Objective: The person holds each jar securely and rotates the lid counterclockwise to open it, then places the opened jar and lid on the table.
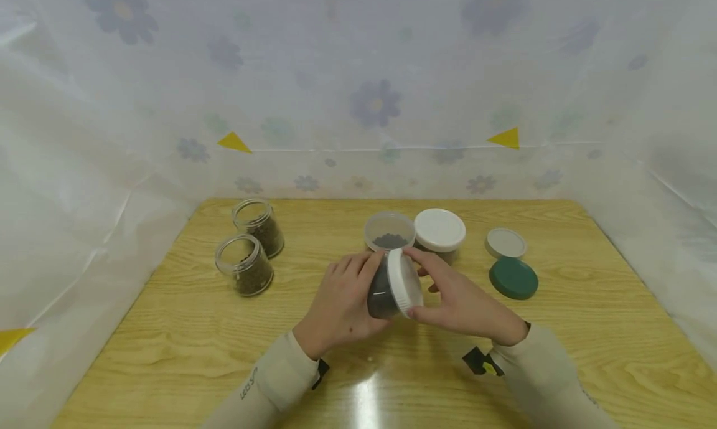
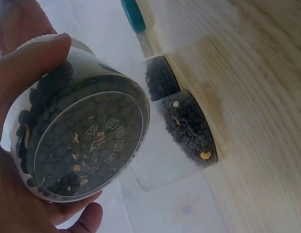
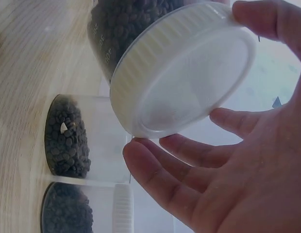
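Observation:
My left hand (image 1: 344, 299) grips a clear plastic jar (image 1: 381, 297) of dark, flat pellets, tilted above the table. Its base (image 2: 92, 141), with small moulded marks and pale bits among the pellets, faces the left wrist view. A white ribbed screw lid (image 3: 184, 77) sits on the jar's mouth. My right hand (image 1: 462, 298) holds that lid at its rim, thumb on one side and fingertips on the other. Just behind the hands stand an uncovered clear jar (image 1: 390, 226) partly filled with similar dark pellets and a jar with a white lid (image 1: 439, 230).
Two uncovered glass jars, the rear one (image 1: 260, 230) and the front one (image 1: 246, 267), stand on the left with dark contents. To the right lie a pale lid (image 1: 506, 243) and a green lid (image 1: 513, 278). White flowered sheeting (image 1: 313, 93) walls the wooden table (image 1: 168, 354).

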Demonstrator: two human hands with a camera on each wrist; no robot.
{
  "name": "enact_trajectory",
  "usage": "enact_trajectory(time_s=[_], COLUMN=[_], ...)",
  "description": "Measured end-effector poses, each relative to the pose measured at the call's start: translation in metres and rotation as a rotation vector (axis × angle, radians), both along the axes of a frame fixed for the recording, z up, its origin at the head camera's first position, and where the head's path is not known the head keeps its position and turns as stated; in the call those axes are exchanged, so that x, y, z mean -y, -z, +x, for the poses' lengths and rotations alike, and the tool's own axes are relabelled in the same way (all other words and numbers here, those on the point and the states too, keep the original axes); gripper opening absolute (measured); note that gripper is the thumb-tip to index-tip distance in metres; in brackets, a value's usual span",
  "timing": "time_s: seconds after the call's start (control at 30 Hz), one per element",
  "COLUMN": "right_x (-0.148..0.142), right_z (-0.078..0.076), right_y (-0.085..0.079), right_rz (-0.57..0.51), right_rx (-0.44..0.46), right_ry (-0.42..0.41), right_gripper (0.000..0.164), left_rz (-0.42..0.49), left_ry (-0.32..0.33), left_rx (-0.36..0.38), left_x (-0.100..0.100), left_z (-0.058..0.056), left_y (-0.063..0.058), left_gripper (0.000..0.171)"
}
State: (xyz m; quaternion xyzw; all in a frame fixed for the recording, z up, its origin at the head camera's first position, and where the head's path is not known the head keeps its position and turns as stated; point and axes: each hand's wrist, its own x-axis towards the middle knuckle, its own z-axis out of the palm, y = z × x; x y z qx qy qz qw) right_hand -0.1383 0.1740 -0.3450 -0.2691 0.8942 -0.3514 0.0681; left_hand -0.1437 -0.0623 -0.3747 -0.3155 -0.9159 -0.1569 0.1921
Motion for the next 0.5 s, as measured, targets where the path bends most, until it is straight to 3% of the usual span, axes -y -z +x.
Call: enact_trajectory(time_s=[0.27,0.5], right_x=[-0.0027,-0.0066], right_z=[0.0006,0.0003], right_y=[-0.0003,-0.0029], right_rz=[0.005,0.009], right_rx=[-0.032,0.039], right_ry=[-0.050,0.038], right_gripper=[0.085,0.075], left_rz=[0.024,0.040], left_ry=[0.003,-0.004], left_rx=[0.020,0.050], left_x=[-0.0001,0.0003], left_z=[-0.0002,-0.0012], left_y=[0.0015,-0.0011], left_gripper=[0.103,0.106])
